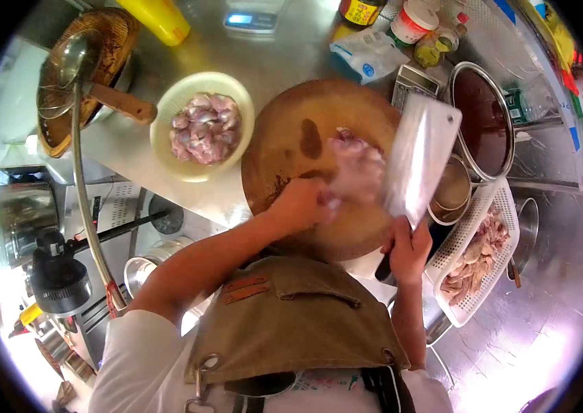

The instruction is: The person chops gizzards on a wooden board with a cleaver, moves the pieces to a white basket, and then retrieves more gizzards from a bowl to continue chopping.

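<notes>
On the round wooden chopping board (277,131) lies a pile of pale pink raw meat (357,165), partly blurred. My left hand (303,203) is over the board at the meat's lower left, its fingers closed; what they hold is blurred. My right hand (408,251) grips the dark handle of a wide cleaver (422,155), whose blade points up and away over the board's right edge, beside the meat. Left of the board, a pale yellow strainer basket (158,131) holds raw meat pieces (207,129).
Right of the board are a pot of dark red liquid (482,120), a small round container (449,186) and a white basket (470,313) of meat pieces. Bottles, a white bag (367,55) and a scale (250,20) stand behind. A ladle (123,103) lies at left.
</notes>
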Motion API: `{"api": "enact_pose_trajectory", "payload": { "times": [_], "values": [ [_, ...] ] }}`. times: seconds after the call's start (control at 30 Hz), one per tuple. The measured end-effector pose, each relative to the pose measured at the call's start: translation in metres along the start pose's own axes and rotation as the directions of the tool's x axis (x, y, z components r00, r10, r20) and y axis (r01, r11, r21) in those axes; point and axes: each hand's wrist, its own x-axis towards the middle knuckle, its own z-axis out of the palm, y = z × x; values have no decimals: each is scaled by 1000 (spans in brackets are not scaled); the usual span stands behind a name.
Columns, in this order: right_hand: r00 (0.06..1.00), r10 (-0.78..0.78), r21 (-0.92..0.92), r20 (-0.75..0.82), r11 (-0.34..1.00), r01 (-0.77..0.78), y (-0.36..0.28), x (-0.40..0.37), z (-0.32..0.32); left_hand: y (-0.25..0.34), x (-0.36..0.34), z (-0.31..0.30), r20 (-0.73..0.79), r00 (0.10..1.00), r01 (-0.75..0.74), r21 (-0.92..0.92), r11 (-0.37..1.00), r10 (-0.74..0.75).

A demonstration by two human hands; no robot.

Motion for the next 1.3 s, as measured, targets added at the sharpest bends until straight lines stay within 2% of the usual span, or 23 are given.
{"api": "enact_pose_trajectory", "payload": {
  "times": [0.03, 0.07, 0.1, 0.13, 0.23, 0.3, 0.37, 0.4, 0.43, 0.5, 0.57, 0.63, 0.73, 0.83, 0.9, 0.93, 0.97, 1.03, 1.1, 1.2, 1.23, 1.27, 1.3],
  "values": [
    [995, 71, 6, -66, 998, -70, 6, -8, -6, 4, 8, 5, -117, 975, -205, -143, 968, 189],
    [983, 149, 14, -106, 989, -148, 15, -15, -14, 7, 17, 10, -224, 944, -283, -174, 943, 242],
    [983, 147, 38, -106, 989, -144, 20, -19, -18, 11, 25, 15, -328, 899, -364, -188, 912, 291],
    [978, 163, 12, -132, 987, -162, 20, -23, -19, 9, 30, 12, -362, 899, -310, -130, 942, 246],
    [971, 195, 121, -140, 976, -179, 30, -33, -21, -2, 39, -8, -395, 911, -114, 29, 993, 116],
    [969, 193, 139, -152, 975, -173, 27, -37, -19, -6, 26, -48, -503, 861, 85, 293, 952, 78],
    [960, 218, 171, -178, 967, -188, 14, -43, -12, -39, 14, -88, -645, 754, 205, 412, 888, 124],
    [958, 232, 176, -169, 963, -202, 16, -44, -10, -90, 20, -105, -636, 770, 375, 524, 765, 58],
    [957, 245, 175, -159, 960, -217, 18, -45, -9, -78, 0, -121, -620, 754, 419, 707, 571, 215],
    [964, 241, 123, -115, 966, -227, 22, -45, -10, -128, -7, -142, -509, 844, 361, 773, 521, 171],
    [971, 228, 122, -74, 968, -218, 18, -42, -4, -147, -11, -159, -380, 922, 268, 768, 581, 77],
    [985, 173, 102, 7, 980, -173, 21, -41, -5, -141, -19, -168, -215, 976, 172, 658, 733, -36],
    [986, 165, 112, 6, 980, -165, 20, -39, 0, -134, -26, -162, -382, 918, 201, 672, 713, 101],
    [984, 175, 71, 44, 981, -178, 15, -38, 0, -166, -23, -172, -417, 897, 303, 347, 887, -143],
    [983, 176, 95, 55, 979, -180, 16, -40, -3, -168, -29, -182, -511, 820, 206, -158, 966, -258],
    [983, 172, 107, 61, 978, -178, 16, -40, -3, -149, -31, -187, -531, 780, 115, -398, 910, -331],
    [984, 165, 132, 64, 976, -172, 16, -40, -3, -128, -40, -189, -563, 754, 103, -407, 908, -338],
    [985, 157, 170, 73, 971, -167, 19, -40, -2, -129, -43, -180, -568, 770, -17, -474, 880, -291],
    [983, 171, 165, 73, 969, -181, 23, -39, -5, -145, -34, -175, -396, 816, -191, -872, 450, -421],
    [977, 194, 189, 85, 960, -207, 26, -36, -6, -146, -19, -159, -226, 821, -181, -974, 136, -524],
    [979, 185, 189, 90, 962, -199, 26, -35, -6, -132, -10, -146, -379, 776, -288, -924, 251, -504],
    [980, 178, 185, 90, 964, -193, 25, -35, -7, -130, -4, -137, -574, 691, -157, -713, 684, -440],
    [981, 169, 180, 93, 966, -183, 25, -35, -9, -130, 3, -129, -722, 635, 30, -332, 943, -275]
  ]
}}
